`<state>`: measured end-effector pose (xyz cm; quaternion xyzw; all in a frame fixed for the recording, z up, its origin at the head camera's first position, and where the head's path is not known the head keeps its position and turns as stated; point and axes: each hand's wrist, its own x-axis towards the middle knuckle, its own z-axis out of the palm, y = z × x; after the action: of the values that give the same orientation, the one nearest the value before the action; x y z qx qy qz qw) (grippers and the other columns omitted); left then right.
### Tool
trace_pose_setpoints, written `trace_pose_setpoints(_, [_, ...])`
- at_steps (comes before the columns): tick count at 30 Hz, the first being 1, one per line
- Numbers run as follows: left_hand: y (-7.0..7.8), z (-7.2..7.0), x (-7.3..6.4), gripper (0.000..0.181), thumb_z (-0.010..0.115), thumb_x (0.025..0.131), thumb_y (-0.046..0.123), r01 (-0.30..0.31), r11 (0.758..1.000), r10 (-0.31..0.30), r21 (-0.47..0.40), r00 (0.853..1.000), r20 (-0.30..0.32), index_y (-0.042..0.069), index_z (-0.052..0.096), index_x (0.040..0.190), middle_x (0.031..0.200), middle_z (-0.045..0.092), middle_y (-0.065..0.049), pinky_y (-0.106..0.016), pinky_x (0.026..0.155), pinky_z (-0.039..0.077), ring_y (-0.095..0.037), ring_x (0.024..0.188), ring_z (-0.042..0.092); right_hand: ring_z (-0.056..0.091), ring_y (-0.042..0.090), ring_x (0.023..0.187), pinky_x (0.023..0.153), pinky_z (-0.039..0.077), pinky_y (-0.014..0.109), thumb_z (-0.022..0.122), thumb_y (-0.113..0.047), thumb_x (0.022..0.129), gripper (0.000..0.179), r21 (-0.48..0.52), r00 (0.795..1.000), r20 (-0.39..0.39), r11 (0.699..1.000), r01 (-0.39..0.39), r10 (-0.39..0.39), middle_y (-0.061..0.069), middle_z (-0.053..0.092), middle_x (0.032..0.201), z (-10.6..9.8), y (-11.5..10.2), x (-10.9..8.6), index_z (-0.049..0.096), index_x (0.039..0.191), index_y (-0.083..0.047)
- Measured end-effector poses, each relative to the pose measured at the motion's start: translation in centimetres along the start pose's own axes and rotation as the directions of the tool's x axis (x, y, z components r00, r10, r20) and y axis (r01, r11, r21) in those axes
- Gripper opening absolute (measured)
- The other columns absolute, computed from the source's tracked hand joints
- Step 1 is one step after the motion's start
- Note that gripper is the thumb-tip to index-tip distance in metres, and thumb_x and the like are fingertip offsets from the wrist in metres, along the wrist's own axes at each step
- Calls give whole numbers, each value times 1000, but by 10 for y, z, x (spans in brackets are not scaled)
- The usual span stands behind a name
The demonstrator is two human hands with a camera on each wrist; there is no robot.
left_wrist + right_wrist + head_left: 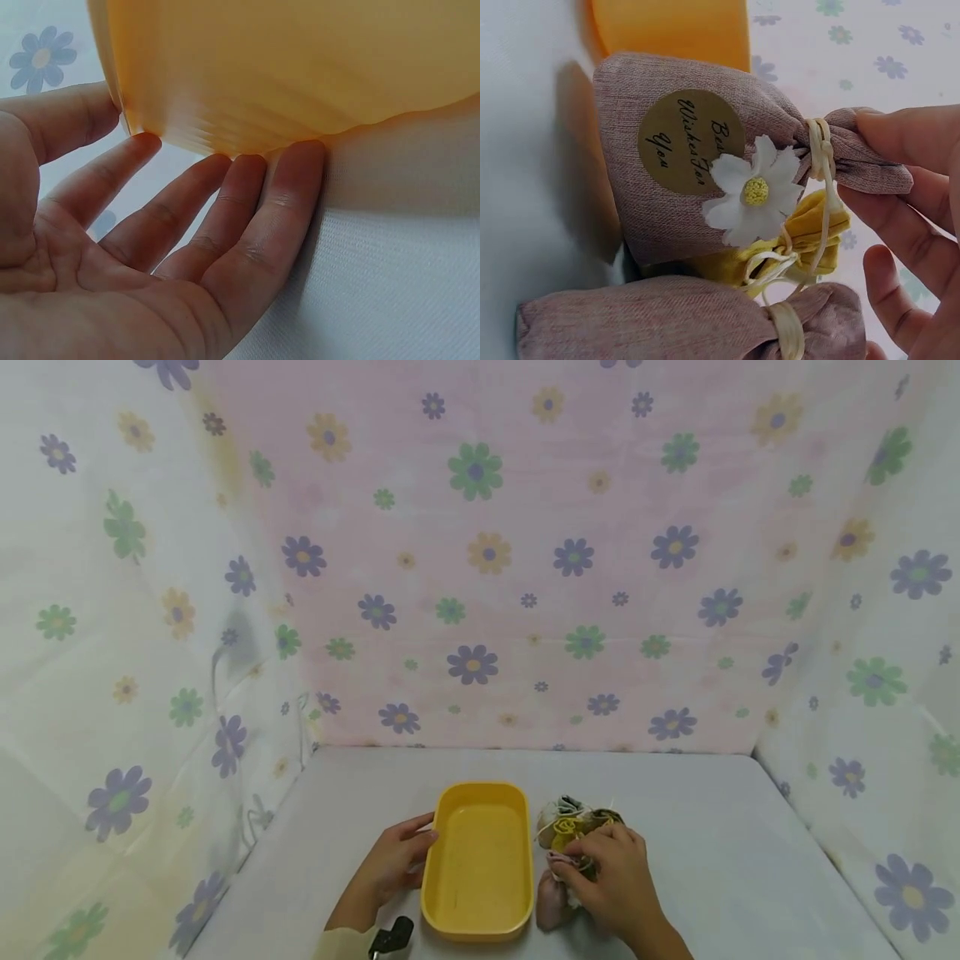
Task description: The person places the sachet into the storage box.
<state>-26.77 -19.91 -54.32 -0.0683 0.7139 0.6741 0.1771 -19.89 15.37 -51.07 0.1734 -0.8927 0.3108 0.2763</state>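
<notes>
A yellow plastic tray (pixel 480 860) lies on the table in the head view, its inside showing only bare yellow bottom. My left hand (pixel 393 857) is at its left side. In the left wrist view the extended fingertips (pixel 300 161) touch the tray's outer wall (pixel 300 67). To the right of the tray, my right hand (pixel 618 877) pinches the gathered neck of a mauve drawstring pouch (pixel 675 97). That pouch carries a round "Best Wishes For You" sticker and a white fabric flower. Below it in the right wrist view are a second mauve pouch (pixel 645 322) and a mustard-yellow pouch (pixel 817 225).
More small tied pouches (pixel 551 827) cluster right of the tray, partly hidden by the right hand. A black object (pixel 393 935) is near the left wrist. Flower-printed cloth (pixel 525 610) walls the white table (pixel 360 777) at the back and sides.
</notes>
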Motion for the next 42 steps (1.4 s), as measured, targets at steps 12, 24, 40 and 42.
trace_pose_setpoints(12, [-2, -1, -1, 61, 68, 101, 32, 0, 1000, 0, -8, 1000, -3, 14, 48, 155, 149, 57, -20, -46, 83, 65, -24, 110, 72, 50, -2, 89, 92, 38, 45, 91, -40, 77, 18, 9, 999, -35, 1000, -11, 11, -33, 65, 86, -1, -6, 10, 76, 87, -39])
trace_pose_setpoints(24, [-2, -1, -1, 59, 68, 101, 31, -2, 1000, 1, -17, 1000, -15, 14, 50, 154, 146, 60, -19, -46, 83, 65, -24, 108, 73, 59, 0, 85, 88, 45, 47, 93, -32, 76, 19, 22, 993, -107, 998, 61, -58, -28, 69, 84, -6, -17, 26, 77, 86, -33])
trace_pose_setpoints(40, [-5, -2, 2, 62, 71, 99, 33, 6, 999, -7, -33, 1000, -23, 14, 50, 154, 146, 60, -19, -47, 83, 65, -23, 108, 73, 59, 0, 86, 85, 44, 42, 90, -32, 81, 14, 60, 990, -106, 993, 100, -93, -25, 71, 86, -8, -31, 47, 78, 88, -30])
trace_pose_setpoints(42, [-5, -1, 1, 62, 71, 99, 33, 9, 999, -10, -36, 1000, -23, 14, 50, 154, 146, 60, -18, -46, 83, 65, -23, 107, 73, 59, 1, 86, 85, 43, 42, 90, -32, 81, 14, 73, 988, -106, 990, 117, -109, -26, 71, 87, -7, -32, 50, 78, 89, -30])
